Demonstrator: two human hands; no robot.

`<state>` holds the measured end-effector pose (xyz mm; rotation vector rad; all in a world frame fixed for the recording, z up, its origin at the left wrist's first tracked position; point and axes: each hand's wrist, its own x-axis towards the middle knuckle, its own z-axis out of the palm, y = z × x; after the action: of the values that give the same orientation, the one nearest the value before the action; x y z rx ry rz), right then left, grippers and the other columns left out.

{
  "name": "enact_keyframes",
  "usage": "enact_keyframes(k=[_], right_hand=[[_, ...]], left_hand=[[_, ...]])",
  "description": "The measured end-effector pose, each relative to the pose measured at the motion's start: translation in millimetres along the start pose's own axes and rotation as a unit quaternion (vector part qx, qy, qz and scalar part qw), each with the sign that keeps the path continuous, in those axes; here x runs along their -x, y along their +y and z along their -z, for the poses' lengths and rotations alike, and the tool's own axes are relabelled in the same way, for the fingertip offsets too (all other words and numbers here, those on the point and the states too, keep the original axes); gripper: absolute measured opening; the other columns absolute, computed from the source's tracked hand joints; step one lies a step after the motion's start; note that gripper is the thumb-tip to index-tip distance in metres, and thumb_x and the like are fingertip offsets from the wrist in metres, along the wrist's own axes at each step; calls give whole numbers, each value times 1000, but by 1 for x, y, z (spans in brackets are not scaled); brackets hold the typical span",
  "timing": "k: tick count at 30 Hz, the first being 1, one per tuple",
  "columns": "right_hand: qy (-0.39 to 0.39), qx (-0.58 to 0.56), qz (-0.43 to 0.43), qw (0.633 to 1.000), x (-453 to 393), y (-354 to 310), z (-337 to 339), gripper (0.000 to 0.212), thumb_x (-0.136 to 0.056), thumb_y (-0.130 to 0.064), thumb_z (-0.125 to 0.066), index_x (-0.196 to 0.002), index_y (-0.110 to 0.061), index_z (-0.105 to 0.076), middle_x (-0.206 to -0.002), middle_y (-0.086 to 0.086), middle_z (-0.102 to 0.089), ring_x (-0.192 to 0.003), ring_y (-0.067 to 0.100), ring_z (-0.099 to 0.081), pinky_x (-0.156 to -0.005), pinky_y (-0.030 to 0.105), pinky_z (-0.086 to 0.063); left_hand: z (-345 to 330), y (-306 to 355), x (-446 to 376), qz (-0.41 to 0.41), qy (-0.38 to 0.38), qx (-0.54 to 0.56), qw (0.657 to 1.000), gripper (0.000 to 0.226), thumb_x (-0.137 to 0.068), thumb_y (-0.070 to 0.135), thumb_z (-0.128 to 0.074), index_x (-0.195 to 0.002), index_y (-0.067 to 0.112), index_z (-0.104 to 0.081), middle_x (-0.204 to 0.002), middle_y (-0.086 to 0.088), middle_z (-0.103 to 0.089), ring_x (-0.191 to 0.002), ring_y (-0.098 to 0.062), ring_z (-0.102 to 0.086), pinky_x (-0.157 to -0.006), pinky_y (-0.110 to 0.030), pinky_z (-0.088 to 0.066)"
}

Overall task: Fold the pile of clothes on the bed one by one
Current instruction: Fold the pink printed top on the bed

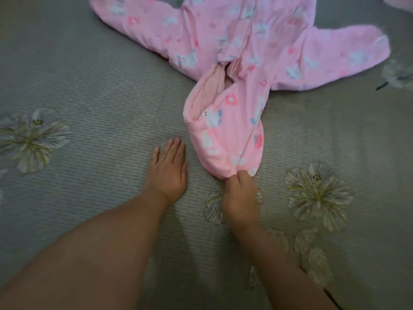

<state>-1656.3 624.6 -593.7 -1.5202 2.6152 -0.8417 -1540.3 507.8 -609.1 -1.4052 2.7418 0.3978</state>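
One garment: pink padded baby suit (241,48) with a white, blue and red print, spread on the far half of the bed. Its sleeves reach out to left and right; the hood end, pale lining showing at the opening, points toward the person.

One grey bedspread (93,90), ribbed weave, with pale flower motifs at left, at right and beneath the right forearm.

Two bare hands, both forearms entering from the near edge.
- Left hand (168,171): flat on the bedspread, palm down, fingers straight and close together, just beside the hood's left edge, holding nothing. Whether the fingertips touch the fabric cannot be told.
- Right hand (240,193): somewhat blurred, fingers curled and pinching the near tip of the hood, where the cloth bunches.

One sliver of further pink cloth (400,2) at the top right corner, kind unclear.
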Motion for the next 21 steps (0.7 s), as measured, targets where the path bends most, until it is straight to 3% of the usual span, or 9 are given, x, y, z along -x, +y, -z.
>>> enact_keyframes(k=[2,4,6,9,11,14,17,19,21], right_hand=[[-1,56,3,998,61,2,13,30,-82,-10,-38,-71,3,-64,-74,18,-62,-70,29,-47,-64,36,-30],[-8,77,-6,997,86,1,17,33,-82,-13,-37,-79,3,-66,-88,20,-66,-82,26,-44,-72,37,-31],[-5,92,-20,996,83,0,16,34,-76,-17,-39,-81,4,-66,-95,23,-67,-89,29,-53,-76,38,-32],[-4,93,-19,995,75,-4,15,38,-73,-21,-39,-83,6,-65,-95,25,-66,-78,35,-65,-79,41,-42],[-8,92,-27,995,78,-3,14,35,-73,-19,-43,-84,7,-64,-93,26,-65,-75,37,-64,-73,43,-51],[-15,74,-32,997,81,-5,19,23,-65,-4,-60,-81,12,-62,-84,30,-62,-69,42,-61,-66,50,-51],[-26,17,10,999,93,-10,37,8,-63,11,-64,-66,14,-57,-68,31,-56,-57,44,-57,-54,46,-48],[-74,30,-4,997,119,-9,57,13,-75,4,-58,-67,15,-58,-71,32,-57,-61,43,-57,-55,43,-45],[-175,35,-49,983,167,-3,83,32,-89,-14,-47,-79,12,-62,-86,31,-59,-77,40,-57,-68,43,-39]], left_hand=[[1,-1,-1,-7,-23,-9,1000,54,-96,27,-26,-145,9,-16,-154,-6,-11,-142,-18,-5,-110,-31,6],[5,-3,-3,19,-43,18,999,62,-88,33,-18,-144,5,-20,-153,-11,-13,-142,-20,-8,-111,-32,0],[11,-4,4,56,-19,34,998,58,-89,32,-20,-138,2,-30,-150,-15,-23,-140,-21,-18,-112,-30,-8],[7,-13,40,63,31,15,997,50,-95,21,-37,-140,2,-28,-151,-14,-22,-140,-21,-18,-111,-30,-6],[3,-18,73,58,34,2,998,50,-97,22,-34,-143,5,-24,-152,-12,-17,-141,-19,-15,-111,-31,-5],[1,-24,116,44,-10,11,999,50,-98,24,-30,-144,9,-20,-154,-8,-13,-142,-16,-11,-111,-31,-6],[12,-27,159,16,-15,25,999,46,-98,22,-33,-142,11,-29,-152,-6,-22,-140,-17,-17,-110,-30,-11],[22,-24,194,-9,-6,31,999,43,-96,17,-37,-139,10,-36,-149,-9,-30,-139,-21,-24,-110,-32,-16],[35,-14,230,-28,6,55,998,40,-94,10,-43,-134,7,-44,-143,-13,-39,-135,-27,-32,-108,-36,-24]])
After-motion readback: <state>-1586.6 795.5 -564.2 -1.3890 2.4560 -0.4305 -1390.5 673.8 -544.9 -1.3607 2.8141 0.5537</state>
